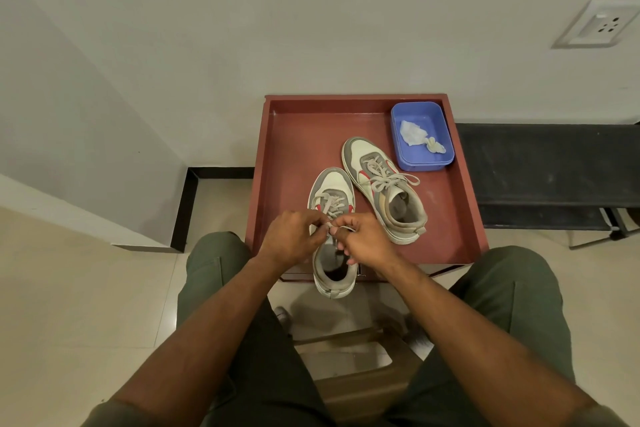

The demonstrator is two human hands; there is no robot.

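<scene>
Two grey-and-white sneakers with red side marks lie on a reddish-brown tray table (287,149). The near sneaker (332,191) points away from me and its heel hangs over the table's front edge. My left hand (294,236) and my right hand (363,239) meet over its tongue, each pinching a strand of its grey lace (330,226). The far sneaker (384,187) lies to the right, angled, with its lace tied in a bow.
A blue plastic tub (420,163) with crumpled white wipes sits at the table's back right corner. A dark bench (547,170) stands to the right against the wall. My knees in green trousers flank the table; a wall socket (602,24) is at upper right.
</scene>
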